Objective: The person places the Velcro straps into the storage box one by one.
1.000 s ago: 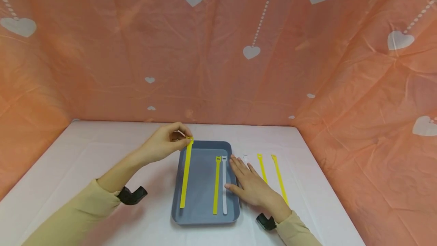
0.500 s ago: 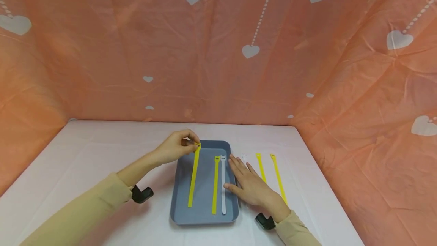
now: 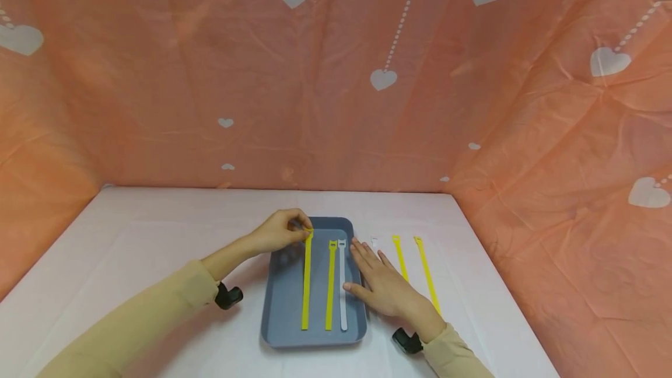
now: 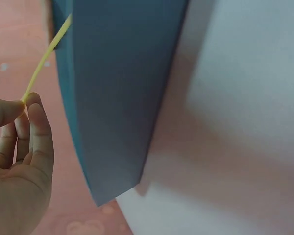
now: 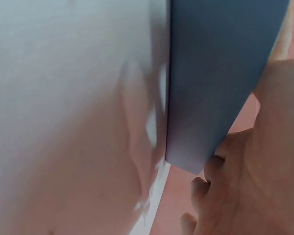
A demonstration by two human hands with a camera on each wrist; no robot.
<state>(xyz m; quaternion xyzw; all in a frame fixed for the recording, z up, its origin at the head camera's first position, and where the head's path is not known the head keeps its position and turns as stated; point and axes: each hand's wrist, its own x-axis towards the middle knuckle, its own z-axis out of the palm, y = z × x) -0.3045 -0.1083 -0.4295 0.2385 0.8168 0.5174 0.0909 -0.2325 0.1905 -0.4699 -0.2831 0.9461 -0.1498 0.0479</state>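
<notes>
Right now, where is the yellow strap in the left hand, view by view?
Head: yellow strap at lower centre, pinched by the left hand.
Left wrist: yellow strap at upper left, on a slant.
Right wrist: not in it.
Shared landmark: the grey tray, in all three.

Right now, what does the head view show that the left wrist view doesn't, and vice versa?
Head only: the white strap in the tray, and two yellow straps on the table right of it.
Left wrist only: the palm of the left hand, and the tray's outer side face-on.
Both: that hand pinching another yellow strap, plus tray, table and orange backdrop.
</notes>
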